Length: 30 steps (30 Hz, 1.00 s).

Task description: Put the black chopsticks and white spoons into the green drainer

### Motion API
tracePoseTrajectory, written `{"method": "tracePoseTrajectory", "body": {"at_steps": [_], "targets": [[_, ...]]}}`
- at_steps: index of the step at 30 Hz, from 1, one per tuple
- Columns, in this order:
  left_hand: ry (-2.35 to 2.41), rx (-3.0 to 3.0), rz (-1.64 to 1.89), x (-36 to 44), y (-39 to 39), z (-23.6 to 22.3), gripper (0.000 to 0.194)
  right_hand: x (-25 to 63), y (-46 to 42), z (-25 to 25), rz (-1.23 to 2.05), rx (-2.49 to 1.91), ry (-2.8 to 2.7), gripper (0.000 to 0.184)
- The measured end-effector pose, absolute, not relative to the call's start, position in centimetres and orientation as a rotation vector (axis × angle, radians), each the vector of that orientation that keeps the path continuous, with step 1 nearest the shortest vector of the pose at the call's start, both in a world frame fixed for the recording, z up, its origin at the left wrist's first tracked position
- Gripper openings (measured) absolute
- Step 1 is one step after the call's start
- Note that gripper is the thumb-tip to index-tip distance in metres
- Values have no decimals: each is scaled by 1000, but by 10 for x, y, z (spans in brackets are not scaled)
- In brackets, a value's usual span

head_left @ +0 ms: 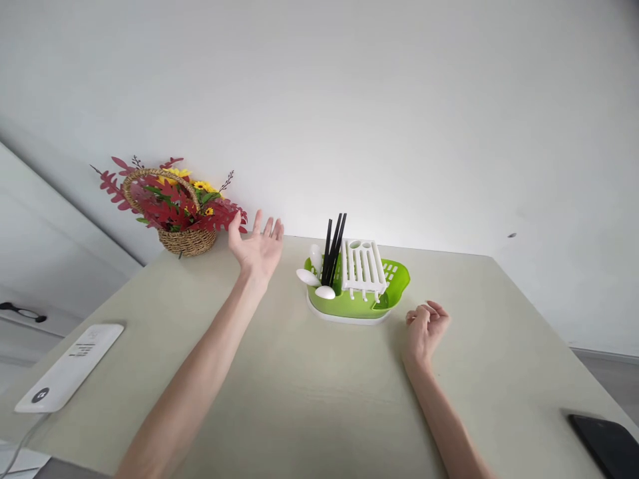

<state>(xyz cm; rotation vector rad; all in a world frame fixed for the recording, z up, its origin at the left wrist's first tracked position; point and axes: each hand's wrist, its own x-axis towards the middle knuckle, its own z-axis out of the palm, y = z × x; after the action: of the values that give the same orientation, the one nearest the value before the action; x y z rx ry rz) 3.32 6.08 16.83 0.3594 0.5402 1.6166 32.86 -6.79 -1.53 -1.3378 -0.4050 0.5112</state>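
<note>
My left hand (258, 247) is raised with the palm facing up and the fingers spread, holding nothing. It is left of a green and white cutlery holder (344, 307), apart from it. Black chopsticks (333, 253) and white spoons (325, 292) stand in the holder's left side. A white slotted knife rack (364, 266) with small hooks covers part of its top. To the right of the holder, close to its edge, my right hand (426, 327) rests by the tabletop with its fingers curled in loosely; I see nothing in it.
At the back left stands a wicker basket (192, 243) of red leaves and yellow flowers. On the left edge of the table (309, 399) lies a white power strip-like device (70, 368) with a cable. A black phone (606, 439) lies at the front right. A wall is behind.
</note>
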Motion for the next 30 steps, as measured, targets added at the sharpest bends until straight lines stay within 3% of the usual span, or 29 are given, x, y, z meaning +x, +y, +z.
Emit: {"method": "tracePoseTrajectory", "body": {"at_steps": [7, 12, 14, 20, 26, 30], "targets": [[797, 962, 1444, 101, 83, 188, 89, 326, -67, -15, 528, -1337, -426, 30], [1151, 1394, 1078, 133, 87, 179, 137, 325, -67, -14, 537, -1348, -451, 30], [1235, 1425, 1001, 140, 87, 177, 142, 326, -66, -13, 537, -1355, -456, 30], [1230, 1377, 1076, 151, 92, 173, 112, 326, -65, -14, 546, -1375, -478, 29], [1262, 1403, 1050, 152, 99, 169, 43, 326, -65, -16, 557, -1390, -497, 29], [1234, 1496, 1004, 152, 104, 164, 37, 325, -65, -16, 563, -1406, -504, 27]]}}
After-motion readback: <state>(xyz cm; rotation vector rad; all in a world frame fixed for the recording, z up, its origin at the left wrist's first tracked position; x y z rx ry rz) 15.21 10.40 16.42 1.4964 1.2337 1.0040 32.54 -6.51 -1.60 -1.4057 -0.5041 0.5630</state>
